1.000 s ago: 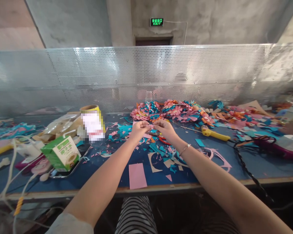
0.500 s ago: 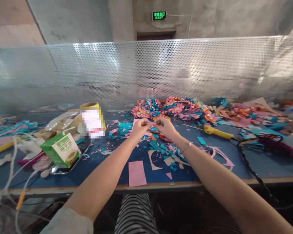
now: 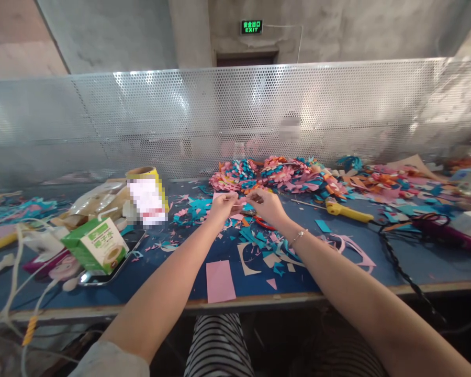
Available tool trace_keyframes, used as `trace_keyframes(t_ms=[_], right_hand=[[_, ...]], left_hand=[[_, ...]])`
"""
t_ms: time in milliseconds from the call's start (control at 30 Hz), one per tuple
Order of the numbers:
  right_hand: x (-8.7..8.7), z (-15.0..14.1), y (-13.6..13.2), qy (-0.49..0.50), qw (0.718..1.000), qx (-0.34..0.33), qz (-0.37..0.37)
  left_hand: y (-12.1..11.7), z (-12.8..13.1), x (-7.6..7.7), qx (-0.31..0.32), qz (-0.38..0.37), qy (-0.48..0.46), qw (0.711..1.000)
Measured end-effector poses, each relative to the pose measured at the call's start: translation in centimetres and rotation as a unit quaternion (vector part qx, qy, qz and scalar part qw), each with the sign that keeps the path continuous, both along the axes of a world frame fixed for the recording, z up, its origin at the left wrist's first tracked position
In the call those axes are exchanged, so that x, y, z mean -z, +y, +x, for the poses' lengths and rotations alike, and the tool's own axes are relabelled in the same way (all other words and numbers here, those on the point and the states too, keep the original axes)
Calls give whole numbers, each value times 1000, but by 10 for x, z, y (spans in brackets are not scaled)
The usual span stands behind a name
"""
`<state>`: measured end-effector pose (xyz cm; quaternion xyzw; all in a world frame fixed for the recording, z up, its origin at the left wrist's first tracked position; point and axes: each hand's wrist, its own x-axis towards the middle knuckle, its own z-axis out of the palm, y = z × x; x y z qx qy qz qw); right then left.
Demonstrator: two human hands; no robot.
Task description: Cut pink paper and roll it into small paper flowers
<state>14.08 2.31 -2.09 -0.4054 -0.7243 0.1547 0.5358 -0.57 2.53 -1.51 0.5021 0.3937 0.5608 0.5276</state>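
Left hand (image 3: 222,207) and right hand (image 3: 268,207): fingertips pinched on a small pink paper piece (image 3: 242,201) between them. One pink rectangle (image 3: 220,281), flat near the front edge of the desk (image 3: 250,287).

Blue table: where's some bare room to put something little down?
On the right, the blue table is mostly bare between the black cord, purple object and front edge. Another patch lies between the green carton and left forearm. It's crowded with paper scraps around the left hand and right hand.

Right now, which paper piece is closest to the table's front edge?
The pink rectangle: it reaches that front edge, while the small pink triangle and other scraps sit farther back.
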Motion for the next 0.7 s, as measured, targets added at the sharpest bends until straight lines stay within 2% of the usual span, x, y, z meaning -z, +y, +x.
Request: trace_keyframes(t_ms=[167,233,300,333,400,467,533,600,700], right_hand=[[-2,1,-5,-69,996,3,64],[-1,2,-5,-73,994,5,79],[-1,2,-3,-59,994,14,90],[-1,3,-2,-50,994,22,95],[-1,5,0,-44,993,36,99],[1,6,4,-56,993,47,97],[6,8,7,-92,990,63,81],[13,9,11,-157,982,92,45],[24,11,16,-296,946,120,-55]], left_hand=[[2,-7,-5,33,-21,-31,999],[4,-12,-8,22,-13,-35,999],[7,-18,-12,-42,25,0,999],[8,-23,-14,-98,58,38,993],[13,-34,-19,-205,146,174,952],[17,-46,-24,-266,205,263,904],[21,-59,-27,-292,217,303,881],[24,-69,-30,-330,210,303,869],[27,-77,-29,-381,188,287,859]])
